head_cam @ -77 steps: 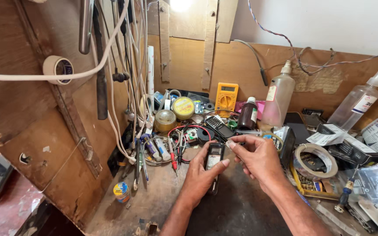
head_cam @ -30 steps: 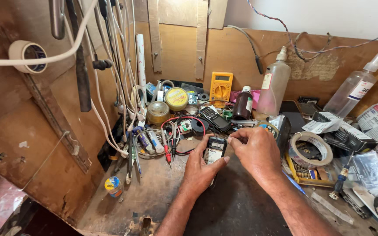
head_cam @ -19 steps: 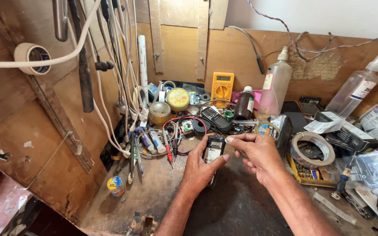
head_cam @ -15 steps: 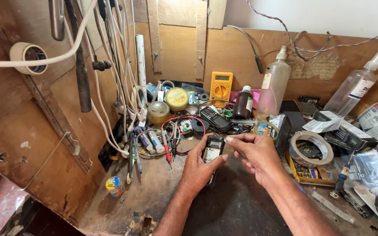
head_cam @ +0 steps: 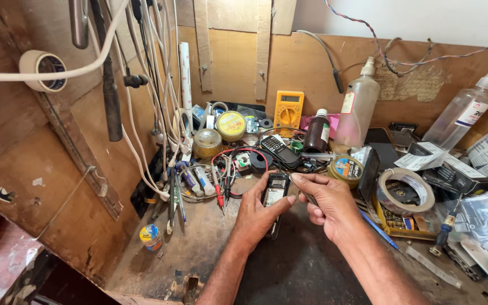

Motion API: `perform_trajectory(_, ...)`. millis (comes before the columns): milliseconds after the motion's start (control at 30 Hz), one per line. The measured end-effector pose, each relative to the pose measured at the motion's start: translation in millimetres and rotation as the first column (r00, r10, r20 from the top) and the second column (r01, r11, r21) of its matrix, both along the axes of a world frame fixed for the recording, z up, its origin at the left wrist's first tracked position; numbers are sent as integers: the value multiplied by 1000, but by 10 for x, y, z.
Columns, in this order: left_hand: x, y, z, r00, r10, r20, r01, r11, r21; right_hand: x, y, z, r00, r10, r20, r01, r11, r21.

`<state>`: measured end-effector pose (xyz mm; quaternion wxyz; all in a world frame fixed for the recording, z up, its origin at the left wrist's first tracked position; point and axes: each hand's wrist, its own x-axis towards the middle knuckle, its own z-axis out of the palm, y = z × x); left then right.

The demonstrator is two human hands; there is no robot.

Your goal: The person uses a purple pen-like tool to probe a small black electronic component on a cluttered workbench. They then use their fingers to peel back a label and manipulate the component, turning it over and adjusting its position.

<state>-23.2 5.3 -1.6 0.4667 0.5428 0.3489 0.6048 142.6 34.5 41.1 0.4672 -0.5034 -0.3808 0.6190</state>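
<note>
My left hand (head_cam: 257,210) grips a small black mobile phone (head_cam: 275,193) with its back open, holding it upright just above the dark bench top (head_cam: 289,265). My right hand (head_cam: 329,203) is beside it on the right, fingers pinched around a thin metal tool (head_cam: 307,196) whose tip points at the phone's upper right edge. The two hands almost touch. What lies inside the phone is too small to tell.
A yellow multimeter (head_cam: 288,109), a dark brown bottle (head_cam: 316,133), a clear dispenser bottle (head_cam: 357,110) and a spray bottle (head_cam: 463,113) stand at the back. A tape roll (head_cam: 406,190) lies right, red probe leads (head_cam: 221,181) left, cables (head_cam: 153,85) hang on the wooden wall.
The camera has shifted slightly. My right hand has closed in toward the phone from the right and now holds the tool tip at its edge. My left hand keeps the phone in place.
</note>
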Motion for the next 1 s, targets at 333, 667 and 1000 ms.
perform_trajectory(333,6,11,18,998,42,-40,-44,998,-47,-105,37,-57,886,-256,388,-33,797,603)
perform_trajectory(667,-107,-75,104,976,-2,-219,-25,993,-119,-226,-55,-28,810,-365,458,68,835,545)
perform_trajectory(1000,-147,-103,137,996,-76,-44,71,992,-106,-213,-69,-38,986,-132,106,100,960,262)
